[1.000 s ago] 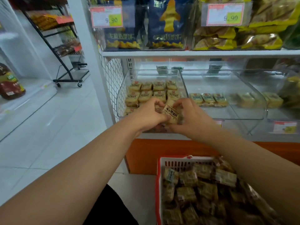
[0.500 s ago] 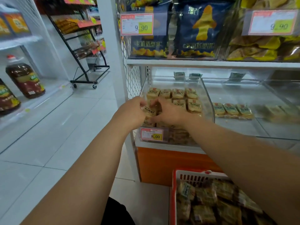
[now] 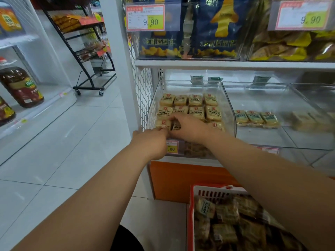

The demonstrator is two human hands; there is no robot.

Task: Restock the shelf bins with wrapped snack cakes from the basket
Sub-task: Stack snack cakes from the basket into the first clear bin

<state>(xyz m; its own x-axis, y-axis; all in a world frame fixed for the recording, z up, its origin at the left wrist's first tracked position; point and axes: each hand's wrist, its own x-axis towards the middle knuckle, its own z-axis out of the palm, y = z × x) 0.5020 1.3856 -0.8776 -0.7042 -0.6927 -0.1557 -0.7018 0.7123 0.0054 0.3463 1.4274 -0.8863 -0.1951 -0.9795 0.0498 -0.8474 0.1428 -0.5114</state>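
A clear leftmost shelf bin (image 3: 228, 113) holds rows of yellow wrapped snack cakes (image 3: 196, 100) lying flat. At its front row, one tilted snack cake (image 3: 176, 127) sits between my hands. My right hand (image 3: 190, 130) curls over it from the right, and the fingertips of my left hand (image 3: 153, 142) pinch its left side at the bin's front lip. Most fingers are hidden behind the hands. A red and white basket (image 3: 190, 211) at bottom right is full of more wrapped cakes (image 3: 226, 214), under my right forearm.
The neighbouring clear bin (image 3: 272, 142) holds three cakes (image 3: 253, 117) in a row. A price tag (image 3: 172, 146) hangs on the front of the left bin. Blue snack bags (image 3: 213, 33) fill the shelf above. A black wheeled rack (image 3: 87, 57) and oil bottles (image 3: 21, 87) stand left, across the tiled aisle.
Both hands carried the cake from the middle of the bin's front to the front-left row and lowered it there. The view swung right and closer.
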